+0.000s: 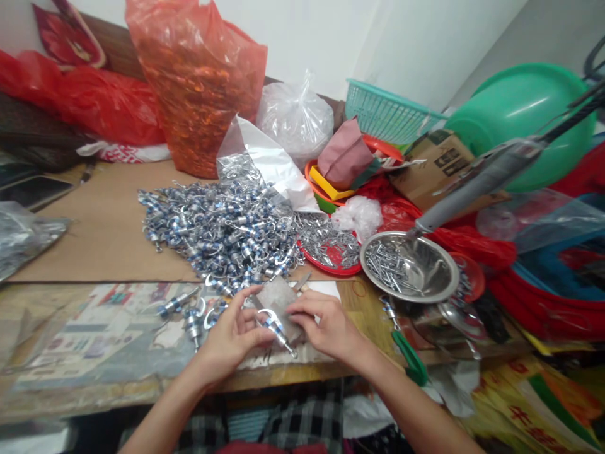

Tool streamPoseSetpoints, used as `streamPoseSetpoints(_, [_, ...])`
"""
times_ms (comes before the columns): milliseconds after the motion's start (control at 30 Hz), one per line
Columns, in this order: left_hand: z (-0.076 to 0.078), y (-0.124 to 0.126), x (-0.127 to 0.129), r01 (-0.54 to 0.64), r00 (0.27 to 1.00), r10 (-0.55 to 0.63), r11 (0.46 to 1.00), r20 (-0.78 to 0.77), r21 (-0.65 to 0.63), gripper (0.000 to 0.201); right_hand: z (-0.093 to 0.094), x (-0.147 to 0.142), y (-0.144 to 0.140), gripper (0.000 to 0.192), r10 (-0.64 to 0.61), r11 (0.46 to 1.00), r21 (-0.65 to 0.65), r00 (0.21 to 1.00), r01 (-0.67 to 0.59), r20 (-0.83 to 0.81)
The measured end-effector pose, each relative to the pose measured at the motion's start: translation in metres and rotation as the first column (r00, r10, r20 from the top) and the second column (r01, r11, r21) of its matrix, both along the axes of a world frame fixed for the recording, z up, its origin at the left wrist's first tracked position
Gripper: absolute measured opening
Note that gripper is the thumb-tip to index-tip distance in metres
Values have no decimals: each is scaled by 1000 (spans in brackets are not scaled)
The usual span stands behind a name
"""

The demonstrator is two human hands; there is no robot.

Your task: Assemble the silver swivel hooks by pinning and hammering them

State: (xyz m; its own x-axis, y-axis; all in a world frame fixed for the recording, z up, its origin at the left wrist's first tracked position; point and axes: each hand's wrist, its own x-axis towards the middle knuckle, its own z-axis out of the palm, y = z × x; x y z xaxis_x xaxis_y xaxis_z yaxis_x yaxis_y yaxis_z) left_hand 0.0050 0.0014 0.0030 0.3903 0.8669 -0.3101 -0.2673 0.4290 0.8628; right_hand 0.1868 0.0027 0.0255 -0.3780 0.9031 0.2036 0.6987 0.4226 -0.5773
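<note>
My left hand is closed on a small metal hook fitting, silver with a blue band and a curved hook at one end. Its narrow tip points down and to the right. Just right of it, my right hand has thumb and fingers pinched together; whatever lies between them is too small to tell. A pale greyish block sits between the hands, partly covered by their fingers. Beyond it spreads a large heap of similar silver-and-blue fittings. Several loose fittings lie left of my left hand.
To the right stand a red plate of small metal pieces and a steel bowl containing metal pins. A grey-handled tool reaches over the bowl. A green handle lies near the table edge. An orange bag stands behind the heap.
</note>
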Motion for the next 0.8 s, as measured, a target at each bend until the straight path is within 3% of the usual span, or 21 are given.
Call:
streamPoseSetpoints(167, [0,1,0,16,1000,-16,1000,-9,14,67,3,-9,-2,15,150,987,-61,988,-147,46])
streamPoseSetpoints(267, [-2,1,-1,18,1000,-18,1000,5,11,68,1,-14,7,17,149,986,-86,988,-146,34])
streamPoseSetpoints(400, [-4,2,-2,32,999,-32,999,11,19,68,-8,-28,5,18,56,995,-83,998,-56,4])
streamPoseSetpoints(500, [-5,3,-2,28,1000,-28,999,4,29,67,-15,-27,2,18,5,999,-36,991,-10,-135])
streamPoseSetpoints(600, [-5,2,-2,30,1000,-30,999,-8,19,67,-19,0,10,20,-162,973,105,934,204,-317])
streamPoseSetpoints(667, [-4,2,-2,37,999,-37,999,-11,13,68,-18,27,18,21,-355,890,190,890,415,-284])
streamPoseSetpoints(733, [-4,1,-2,36,999,-36,999,-15,12,69,-15,50,22,21,-483,832,222,861,508,-160])
streamPoseSetpoints(800, [-4,1,-2,29,999,-29,999,-20,15,70,-12,60,17,20,-476,863,184,879,471,-23])
